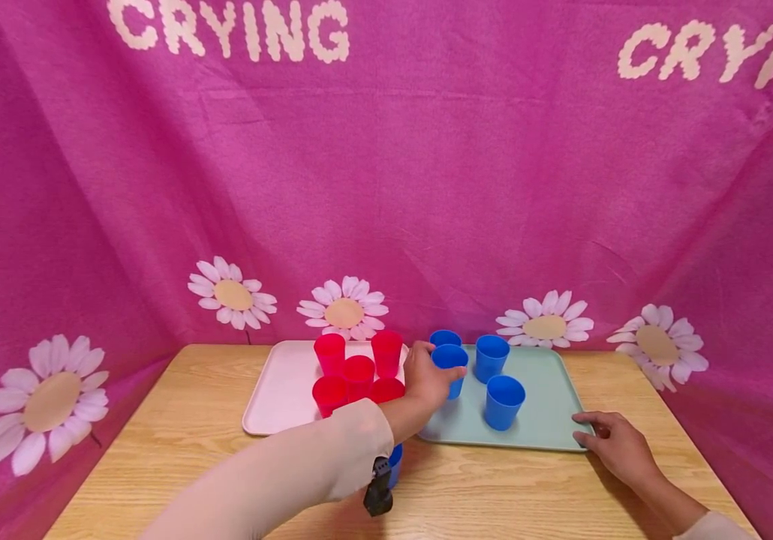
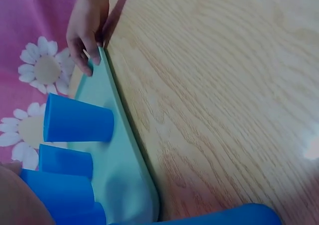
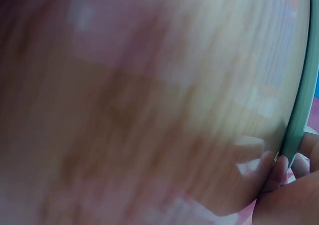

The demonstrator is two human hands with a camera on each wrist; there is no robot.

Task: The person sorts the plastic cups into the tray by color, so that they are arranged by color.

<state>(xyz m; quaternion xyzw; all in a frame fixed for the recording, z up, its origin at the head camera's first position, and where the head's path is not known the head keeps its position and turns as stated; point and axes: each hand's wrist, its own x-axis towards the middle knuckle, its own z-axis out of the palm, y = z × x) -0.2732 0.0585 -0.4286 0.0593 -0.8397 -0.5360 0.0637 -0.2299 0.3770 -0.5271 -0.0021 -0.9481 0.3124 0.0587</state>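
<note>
My left hand [image 1: 428, 377] reaches over to the green tray [image 1: 542, 427] and grips a blue cup [image 1: 450, 361] between thumb and fingers. Around that held cup stand other blue cups: one behind it [image 1: 445, 337], one to its right [image 1: 491, 358] and one nearer the front [image 1: 504, 402]. My right hand [image 1: 619, 447] pinches the tray's front right corner, thumb and fingers on its rim [image 3: 299, 110]. A further blue cup [image 1: 395, 465], partly hidden by my left wrist, is on the table in front of the trays.
A pale pink tray [image 1: 278, 382] at the left carries several red cups [image 1: 329, 354], the front ones partly covered by my left forearm. Both trays lie on a wooden table [image 1: 177, 450]. A pink curtain [image 1: 427, 187] with daisies hangs right behind the table.
</note>
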